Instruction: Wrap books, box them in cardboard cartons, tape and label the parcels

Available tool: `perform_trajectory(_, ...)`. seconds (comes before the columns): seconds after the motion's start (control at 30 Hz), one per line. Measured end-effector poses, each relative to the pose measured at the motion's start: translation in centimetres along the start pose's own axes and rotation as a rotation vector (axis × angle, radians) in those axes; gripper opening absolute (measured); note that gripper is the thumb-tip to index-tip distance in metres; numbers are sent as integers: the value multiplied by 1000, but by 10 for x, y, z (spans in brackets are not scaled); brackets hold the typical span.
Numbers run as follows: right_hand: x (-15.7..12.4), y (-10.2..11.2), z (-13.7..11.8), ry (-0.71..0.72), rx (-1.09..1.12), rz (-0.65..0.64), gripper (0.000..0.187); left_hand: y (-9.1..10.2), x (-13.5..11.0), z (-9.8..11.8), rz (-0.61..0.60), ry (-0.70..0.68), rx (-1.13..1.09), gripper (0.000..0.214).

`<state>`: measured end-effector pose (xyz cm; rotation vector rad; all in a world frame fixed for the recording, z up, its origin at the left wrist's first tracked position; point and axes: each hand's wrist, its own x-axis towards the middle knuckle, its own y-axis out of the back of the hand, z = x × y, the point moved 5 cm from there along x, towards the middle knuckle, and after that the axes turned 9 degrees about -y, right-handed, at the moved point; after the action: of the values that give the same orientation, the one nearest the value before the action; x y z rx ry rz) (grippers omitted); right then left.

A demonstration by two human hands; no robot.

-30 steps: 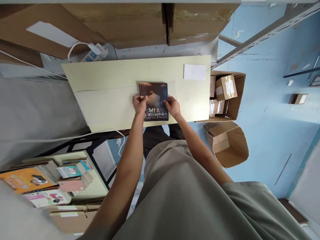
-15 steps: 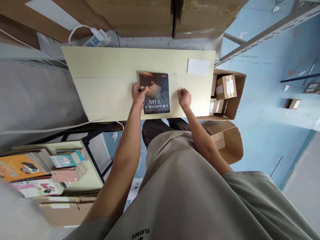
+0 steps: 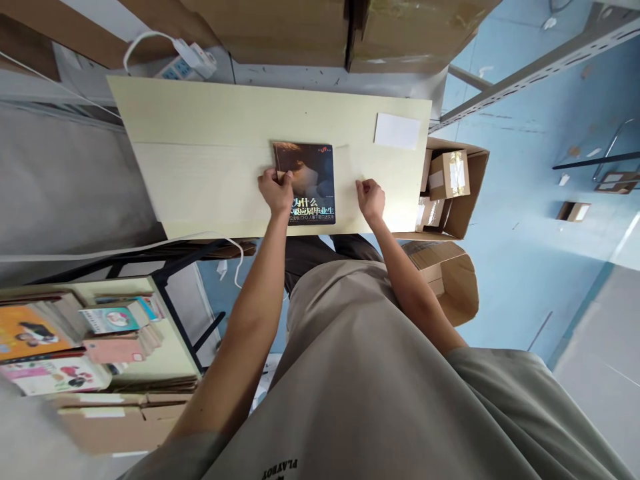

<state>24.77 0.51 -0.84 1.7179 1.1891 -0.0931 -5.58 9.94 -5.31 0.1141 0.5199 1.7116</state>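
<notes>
A dark paperback book [image 3: 313, 183] with white and yellowish Chinese lettering lies face up on the pale yellow tabletop [image 3: 200, 120]. My left hand [image 3: 277, 190] grips its left edge, the thumb on top of the cover and the fingers curled at the side. To the right of the book, and apart from it, my right hand [image 3: 371, 198] is closed in a pinch just over the tabletop. Between the book and that hand runs a faint pale patch, perhaps clear film; what the pinch holds is too small to tell. A white paper slip [image 3: 397, 131] lies at the back right.
Large cardboard boxes [image 3: 280, 40] stand behind the table, beside a power strip [image 3: 187, 63]. An open carton [image 3: 457, 227] with small parcels sits at the table's right end, another carton [image 3: 457, 287] below. Books [image 3: 117, 317] are stacked on a lower left table; a metal rack [image 3: 540, 63] rises at right.
The book and my left hand have shifted slightly left in view, and the fingers reach a little further over the cover. My right hand stays pinched in nearly the same place. The view has shifted slightly.
</notes>
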Motion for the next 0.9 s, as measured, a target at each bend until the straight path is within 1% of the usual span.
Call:
perform_trajectory(0.07, -11, 2, -12, 59, 4, -23, 35, 11, -4, 2, 97, 30, 47, 44)
perform_trajectory(0.1, -17, 2, -21, 91, 7, -42, 38, 16, -7, 4, 115, 34, 69, 42)
perform_trajectory(0.13, -24, -1, -31, 125, 9, -69, 39, 19, -11, 7, 106, 29, 79, 42)
perform_trajectory(0.17, -30, -5, -41, 159, 11, -103, 39, 22, -17, 11, 78, 15, 84, 43)
perform_trajectory(0.23, -38, -19, -63, 214, 6, -180, 35, 20, -33, 21, -29, -25, 83, 46)
perform_trajectory(0.3, -40, -37, -81, 247, -9, -245, 27, 12, -53, 30, -160, -52, 79, 47)
perform_trajectory(0.33, -39, -46, -89, 252, -24, -266, 25, 7, -64, 33, -205, -54, 90, 46)
perform_trajectory(0.37, -36, -55, -95, 250, -47, -282, 23, 3, -74, 34, -221, -55, 115, 44)
perform_trajectory(0.43, -29, -71, -103, 230, -115, -300, 22, -5, -90, 34, -185, -66, 189, 37)
perform_trajectory(0.5, -22, -81, -106, 205, -193, -309, 22, -9, -99, 33, -115, -98, 255, 28)
perform_trajectory(0.57, -19, -84, -106, 202, -242, -322, 23, -12, -104, 32, -64, -131, 282, 22)
perform_trajectory(0.63, -16, -78, -102, 216, -228, -296, 22, -13, -106, 32, -41, -147, 289, 22)
perform_trajectory(0.67, -14, -72, -98, 218, -198, -256, 22, -13, -106, 32, -37, -145, 290, 23)
perform_trajectory(0.7, -10, -65, -94, 209, -164, -206, 24, -13, -106, 33, -36, -137, 290, 23)
perform_trajectory(0.77, 0, -55, -84, 149, -117, -123, 33, -12, -104, 33, -37, -102, 278, 24)
perform_trajectory(0.83, 12, -55, -76, 77, -122, -105, 42, -13, -103, 33, -42, -74, 266, 27)
perform_trajectory(0.9, 22, -61, -74, 38, -162, -119, 44, -11, -101, 33, -33, -76, 280, 29)
